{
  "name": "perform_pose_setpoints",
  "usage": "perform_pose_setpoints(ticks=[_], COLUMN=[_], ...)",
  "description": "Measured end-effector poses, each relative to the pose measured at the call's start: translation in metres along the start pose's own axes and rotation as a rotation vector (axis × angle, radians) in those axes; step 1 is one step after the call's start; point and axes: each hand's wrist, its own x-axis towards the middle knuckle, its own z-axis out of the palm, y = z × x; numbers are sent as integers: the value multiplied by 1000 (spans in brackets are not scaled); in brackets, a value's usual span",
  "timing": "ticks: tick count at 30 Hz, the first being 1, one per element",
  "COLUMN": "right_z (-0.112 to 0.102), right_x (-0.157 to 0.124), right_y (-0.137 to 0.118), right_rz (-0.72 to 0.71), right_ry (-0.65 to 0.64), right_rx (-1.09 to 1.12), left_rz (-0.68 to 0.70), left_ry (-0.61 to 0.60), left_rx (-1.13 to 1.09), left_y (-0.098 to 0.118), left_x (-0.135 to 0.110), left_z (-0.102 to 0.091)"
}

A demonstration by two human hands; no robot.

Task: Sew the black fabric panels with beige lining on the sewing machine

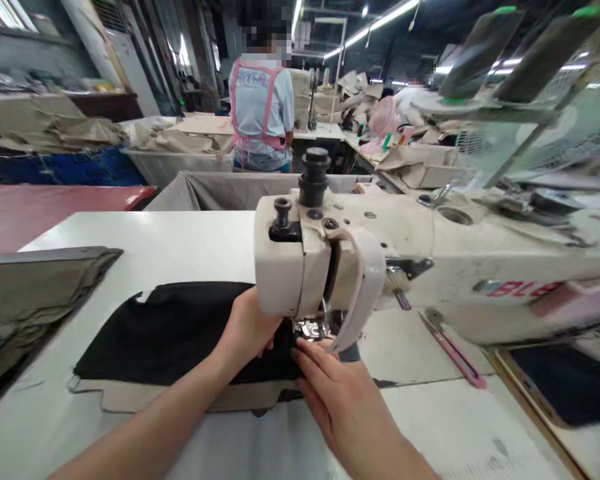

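A black fabric piece [180,333] lies over a beige fabric piece [135,397] on the white table, its right end by the metal presser foot [310,329] of a sewing machine [290,260]. My left hand [250,327] is on the black fabric just left of the foot, fingers curled and closed on the cloth; the machine head partly hides them. My right hand [340,387] lies in front of the foot, fingers stretched out and pressing on the fabric's right end. The needle point cannot be made out.
A stack of grey-brown fabric pieces [35,293] lies at the left. To the right are a pink cutter [455,350] and a dark phone [565,383]. Thread cones [480,53] stand above the machine. Beyond the table, a person in a pink-strapped apron [263,113] faces away.
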Motion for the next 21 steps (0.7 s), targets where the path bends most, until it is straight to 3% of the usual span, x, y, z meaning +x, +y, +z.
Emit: perform_pose_setpoints(ticks=[2, 4, 7, 9, 14, 21], right_z=[-2, -6, -12, -15, -21, -24], right_x=[0, -2, -7, -11, -18, -15], right_y=[-2, -3, -6, -9, -17, -16], right_rz=[-14, -3, 61, 130, 14, -57], right_ry=[-10, 0, 57, 111, -14, -151], right_rx=[6, 56, 218, 292, 263, 113], left_rz=[18, 115, 415, 528, 526, 586], left_ry=[59, 18, -237, -331, -207, -196], left_rx=[18, 35, 58, 57, 19, -33], left_y=[1, 2, 0, -2, 1, 8], left_x=[-7, -18, -37, -46, -50, -53], left_z=[-15, -26, -33, -33, -28, -25])
